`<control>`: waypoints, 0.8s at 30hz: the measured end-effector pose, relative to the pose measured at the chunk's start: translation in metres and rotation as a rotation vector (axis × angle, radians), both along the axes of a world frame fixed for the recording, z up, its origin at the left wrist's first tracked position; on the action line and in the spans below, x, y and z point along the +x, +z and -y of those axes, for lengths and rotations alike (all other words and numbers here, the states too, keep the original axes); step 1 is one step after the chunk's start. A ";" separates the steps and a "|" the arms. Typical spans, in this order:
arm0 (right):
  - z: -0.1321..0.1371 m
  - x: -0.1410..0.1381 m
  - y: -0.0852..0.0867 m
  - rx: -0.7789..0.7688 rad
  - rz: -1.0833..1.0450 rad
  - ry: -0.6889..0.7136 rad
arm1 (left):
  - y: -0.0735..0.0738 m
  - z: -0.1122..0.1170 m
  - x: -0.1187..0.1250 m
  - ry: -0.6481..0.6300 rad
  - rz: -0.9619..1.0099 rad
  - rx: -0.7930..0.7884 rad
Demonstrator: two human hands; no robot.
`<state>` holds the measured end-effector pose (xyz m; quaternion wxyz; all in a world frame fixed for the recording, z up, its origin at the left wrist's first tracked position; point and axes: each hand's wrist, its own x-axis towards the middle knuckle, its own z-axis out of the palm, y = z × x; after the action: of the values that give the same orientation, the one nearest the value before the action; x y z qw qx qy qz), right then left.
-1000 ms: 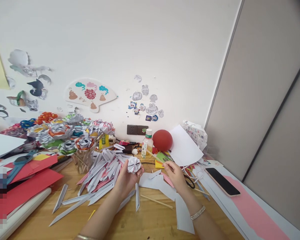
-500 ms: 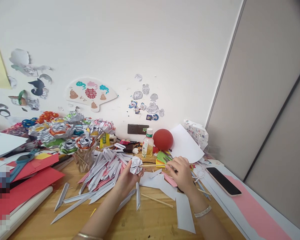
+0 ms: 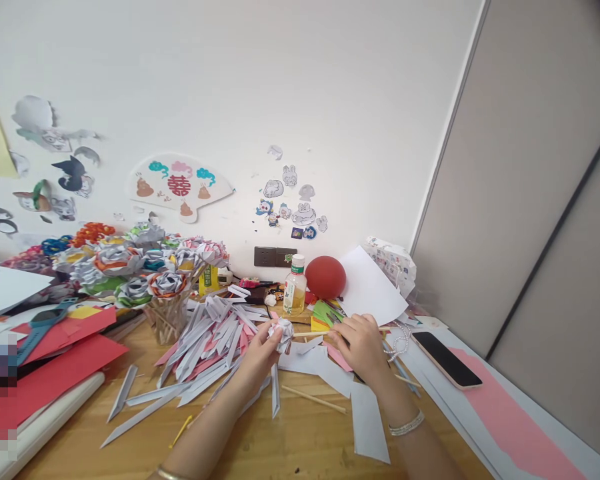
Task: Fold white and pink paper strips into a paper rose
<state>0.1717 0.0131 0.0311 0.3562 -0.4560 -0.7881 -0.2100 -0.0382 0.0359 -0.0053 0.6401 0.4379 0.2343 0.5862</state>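
Observation:
My left hand [image 3: 263, 347] is closed around a white folded-paper flower [image 3: 283, 335] with a little pink at its top. From the flower a thin wooden stick [image 3: 311, 333] runs right into my right hand [image 3: 359, 343], whose fingers are wrapped round it. A dark tool with a metallic tip [image 3: 334, 319] pokes out by the right fingers; its kind is hard to make out. Below the hands, a loose stick [image 3: 314, 399] lies on the wooden table [image 3: 260, 447]. White paper pieces [image 3: 370, 423] are spread under the right wrist.
Folded paper strips [image 3: 215, 347] are heaped on the left, beside a holder of paper flowers [image 3: 166, 317]. Behind the hands stand a bottle [image 3: 295, 293] and a red balloon [image 3: 326, 277]. A phone [image 3: 447, 360] lies right; red paper [image 3: 75, 363] lies left.
The flower has turned from its pleated underside to its petalled side and moved slightly right with my left hand. The dark tool's metallic tip shows more beside my right fingers.

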 end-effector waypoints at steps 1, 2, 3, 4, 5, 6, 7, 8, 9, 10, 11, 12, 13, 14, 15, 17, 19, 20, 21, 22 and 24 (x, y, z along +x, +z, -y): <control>-0.001 -0.001 -0.001 -0.006 -0.008 -0.001 | 0.000 0.000 0.001 0.015 0.001 -0.007; -0.001 -0.002 -0.003 -0.015 -0.021 -0.004 | 0.001 0.000 0.001 0.035 0.001 -0.010; -0.002 -0.003 -0.004 -0.030 -0.042 -0.008 | 0.002 0.000 0.001 0.061 -0.003 -0.004; -0.003 -0.004 -0.006 -0.053 -0.072 -0.010 | 0.004 0.001 0.001 0.091 -0.017 0.014; -0.003 -0.006 -0.009 -0.083 -0.109 -0.006 | 0.008 0.002 0.000 0.120 -0.040 0.040; -0.004 -0.008 -0.011 -0.122 -0.152 0.005 | 0.012 0.003 0.000 0.153 -0.068 0.071; -0.005 -0.011 -0.014 -0.164 -0.197 0.028 | 0.016 0.005 -0.001 0.187 -0.097 0.100; -0.006 -0.013 -0.017 -0.208 -0.239 0.061 | 0.021 0.007 -0.001 0.221 -0.122 0.124; -0.007 -0.015 -0.019 -0.251 -0.282 0.097 | 0.026 0.009 -0.001 0.261 -0.135 0.141; -0.008 -0.017 -0.022 -0.290 -0.330 0.131 | 0.030 0.011 -0.001 0.301 -0.142 0.154; -0.009 -0.019 -0.024 -0.330 -0.382 0.163 | 0.033 0.013 -0.001 0.339 -0.142 0.168; -0.010 -0.020 -0.027 -0.366 -0.442 0.190 | 0.036 0.015 0.000 0.362 -0.134 0.183; -0.011 -0.022 -0.029 -0.401 -0.505 0.215 | 0.038 0.017 0.000 0.363 -0.118 0.197; -0.011 -0.023 -0.031 -0.438 -0.565 0.244 | 0.038 0.019 0.001 0.343 -0.096 0.211; -0.012 -0.025 -0.034 -0.472 -0.617 0.278 | 0.038 0.021 0.003 0.304 -0.071 0.223; -0.014 -0.028 -0.038 -0.528 -0.681 0.354 | 0.036 0.024 0.005 0.212 -0.039 0.239; -0.014 -0.032 -0.041 -0.557 -0.704 0.409 | 0.034 0.026 0.007 0.174 -0.043 0.239; -0.014 -0.034 -0.042 -0.560 -0.707 0.423 | 0.033 0.027 0.008 0.172 -0.057 0.237; -0.013 -0.036 -0.042 -0.555 -0.705 0.428 | 0.033 0.028 0.009 0.177 -0.073 0.238; -0.011 -0.037 -0.042 -0.543 -0.698 0.427 | 0.033 0.028 0.009 0.184 -0.088 0.245; -0.007 -0.040 -0.039 -0.495 -0.670 0.413 | 0.034 0.029 0.008 0.182 -0.114 0.278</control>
<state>0.1320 0.0199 -0.0079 0.5062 -0.4034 -0.7302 0.2187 -0.0300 0.0069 0.0286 0.5033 0.5317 0.2255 0.6428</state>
